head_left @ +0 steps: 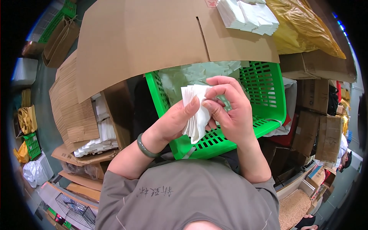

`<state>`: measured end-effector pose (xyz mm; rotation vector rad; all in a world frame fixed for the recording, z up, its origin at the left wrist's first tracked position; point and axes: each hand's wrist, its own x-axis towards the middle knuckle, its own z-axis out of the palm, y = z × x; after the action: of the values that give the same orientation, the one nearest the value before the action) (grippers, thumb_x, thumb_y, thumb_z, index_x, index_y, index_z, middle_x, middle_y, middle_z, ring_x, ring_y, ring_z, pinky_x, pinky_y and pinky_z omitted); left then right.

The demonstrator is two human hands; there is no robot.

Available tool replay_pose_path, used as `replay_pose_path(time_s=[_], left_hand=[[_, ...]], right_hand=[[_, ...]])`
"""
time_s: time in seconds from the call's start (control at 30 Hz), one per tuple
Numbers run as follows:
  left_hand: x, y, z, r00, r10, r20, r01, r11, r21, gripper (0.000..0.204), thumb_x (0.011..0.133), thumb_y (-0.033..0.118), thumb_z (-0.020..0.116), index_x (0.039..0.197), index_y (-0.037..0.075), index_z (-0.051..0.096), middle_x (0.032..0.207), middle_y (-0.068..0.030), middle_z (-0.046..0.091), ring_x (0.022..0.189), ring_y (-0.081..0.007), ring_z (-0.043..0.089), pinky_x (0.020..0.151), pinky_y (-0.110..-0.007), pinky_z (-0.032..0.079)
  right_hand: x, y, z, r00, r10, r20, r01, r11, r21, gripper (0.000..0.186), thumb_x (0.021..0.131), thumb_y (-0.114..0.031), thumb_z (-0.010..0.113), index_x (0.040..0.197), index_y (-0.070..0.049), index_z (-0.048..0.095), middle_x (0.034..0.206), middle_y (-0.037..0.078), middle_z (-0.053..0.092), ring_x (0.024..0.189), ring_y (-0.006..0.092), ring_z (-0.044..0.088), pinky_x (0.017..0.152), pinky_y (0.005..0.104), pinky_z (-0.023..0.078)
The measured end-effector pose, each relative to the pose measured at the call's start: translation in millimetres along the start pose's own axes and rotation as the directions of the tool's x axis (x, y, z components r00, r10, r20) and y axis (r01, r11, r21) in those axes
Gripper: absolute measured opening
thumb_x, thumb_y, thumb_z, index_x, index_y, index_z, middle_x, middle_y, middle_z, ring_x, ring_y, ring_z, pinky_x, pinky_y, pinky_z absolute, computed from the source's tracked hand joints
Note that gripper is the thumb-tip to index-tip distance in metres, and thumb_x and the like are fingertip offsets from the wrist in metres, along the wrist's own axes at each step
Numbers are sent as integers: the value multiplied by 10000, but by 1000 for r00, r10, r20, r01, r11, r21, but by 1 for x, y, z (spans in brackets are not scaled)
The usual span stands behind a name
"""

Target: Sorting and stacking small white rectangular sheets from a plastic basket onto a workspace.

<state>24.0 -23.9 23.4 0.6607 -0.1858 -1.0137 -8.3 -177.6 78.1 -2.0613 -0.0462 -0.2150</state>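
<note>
A fanned bundle of thin white folded sheets (196, 122) is held up in front of my chest; whether they are paper or small bags I cannot tell. My left hand (176, 119) grips it from the left, thumb lying across the front. On the other side, the curled fingers and thumb of my right hand (232, 109) close on the bundle's upper right edge. Below both hands stands a green plastic basket (276, 96) with slotted walls. Pale, thin pieces (199, 73) lie inside it, partly hidden by my hands and by the cardboard.
A large cardboard sheet (153, 38) covers the surface ahead and overhangs the basket. White stacks (249, 17) rest on it beside a yellow plastic bag (303, 27). At left, a cardboard box holds more white bundles (101, 134). Brown boxes (306, 124) are piled at right.
</note>
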Motion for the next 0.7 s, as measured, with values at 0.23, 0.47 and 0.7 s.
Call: replay_pose_path(time_s=[0.23, 0.47, 0.7], left_hand=[[-1, 0, -1, 999, -33, 1, 33, 999, -38, 658, 890, 607, 481, 1212, 34, 495, 973, -76, 621, 841, -150, 635, 721, -273, 528], [2, -2, -2, 996, -36, -85, 26, 993, -115, 587, 937, 555, 434, 1231, 49, 489, 1021, -54, 611, 914, -135, 617, 786, -271, 512], [7, -1, -3, 991, 104, -88, -128, 932, -339, 566, 936, 561, 432, 1227, 80, 492, 1125, -26, 576, 1031, -118, 578, 875, -275, 484]], right_hand=[[6, 5, -4, 992, -114, -46, 106, 985, -138, 113, 779, -30, 694, 838, -30, 598, 1046, 128, 606, 963, 250, 589, 789, 336, 480], [6, 5, 10, 892, -418, -171, 299, 830, -470, 179, 748, 5, 709, 910, -11, 633, 1021, 126, 622, 908, 271, 601, 764, 352, 491], [-5, 20, 42, 882, -468, -46, 375, 758, -533, 218, 787, -85, 675, 989, -4, 653, 1008, 106, 646, 919, 268, 618, 834, 386, 470]])
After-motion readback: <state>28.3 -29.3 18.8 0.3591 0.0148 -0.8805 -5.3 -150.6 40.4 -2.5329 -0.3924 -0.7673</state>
